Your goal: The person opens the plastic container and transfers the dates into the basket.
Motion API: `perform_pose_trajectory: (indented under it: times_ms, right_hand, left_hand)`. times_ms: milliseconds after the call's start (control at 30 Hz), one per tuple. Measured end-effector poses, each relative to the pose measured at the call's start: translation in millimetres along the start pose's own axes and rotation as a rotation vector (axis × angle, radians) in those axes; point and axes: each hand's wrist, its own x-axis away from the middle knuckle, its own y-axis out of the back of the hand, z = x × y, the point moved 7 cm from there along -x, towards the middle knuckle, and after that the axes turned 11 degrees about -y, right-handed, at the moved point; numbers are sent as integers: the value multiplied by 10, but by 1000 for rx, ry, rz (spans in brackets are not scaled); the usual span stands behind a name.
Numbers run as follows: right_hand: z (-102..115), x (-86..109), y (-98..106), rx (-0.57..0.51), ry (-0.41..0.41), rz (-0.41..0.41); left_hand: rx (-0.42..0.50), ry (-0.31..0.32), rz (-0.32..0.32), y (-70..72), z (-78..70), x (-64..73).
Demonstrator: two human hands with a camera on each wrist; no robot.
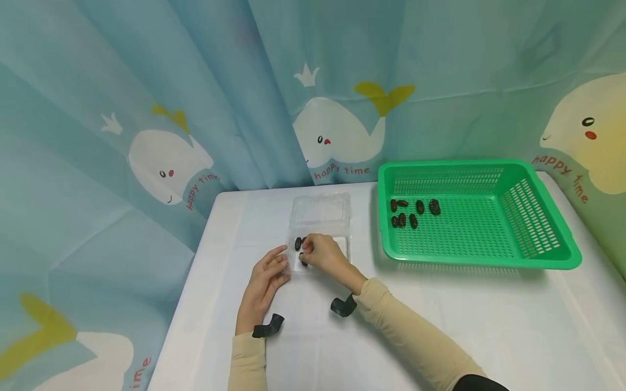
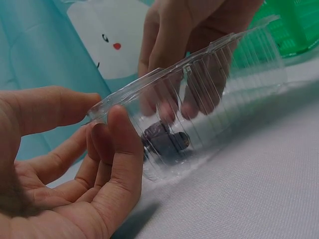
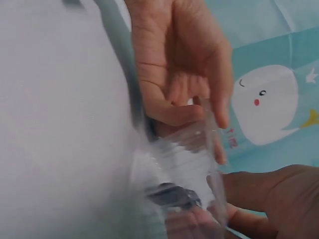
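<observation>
A clear plastic clamshell box [image 1: 320, 209] lies on the table with its lid folded back. Several dark, wrinkled dates [image 1: 298, 244] sit at the left of its base, also seen through the wall in the left wrist view as dark dates [image 2: 167, 142]. My left hand [image 1: 268, 279] pinches the box's left rim between thumb and fingers, as the left wrist view shows. My right hand [image 1: 325, 254] reaches down into the box over the dates. Its thumb and fingertips stand apart just above them, with a date [image 1: 304, 260] by the thumb.
A green plastic basket [image 1: 479, 262] stands on the right of the white-covered table [image 1: 303, 358]. Several more dates [image 1: 419, 207] lie at the basket's left side. A blue curtain [image 1: 235, 81] with whale prints hangs behind the table.
</observation>
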Motion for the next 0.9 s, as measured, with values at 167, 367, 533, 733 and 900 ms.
perform_pose_trajectory:
  times_ms: [167,367,533,733,900]
  right_hand:
    - [13,12,-120,102,43,-37]
    - [75,13,-181,230,109,-102]
    - [122,17,-173,264,158,-131]
    - [120,18,-179,242,180,-120]
    - [105,27,-161,192,156,-75]
  left_hand:
    - [6,3,-1,6,29,32]
    - [10,-4,2,0,28,20]
    - [2,-6,7,-6,19,3]
    - [11,-1,8,-10,7,1]
    - [-12,-5,10,-3,-8,3]
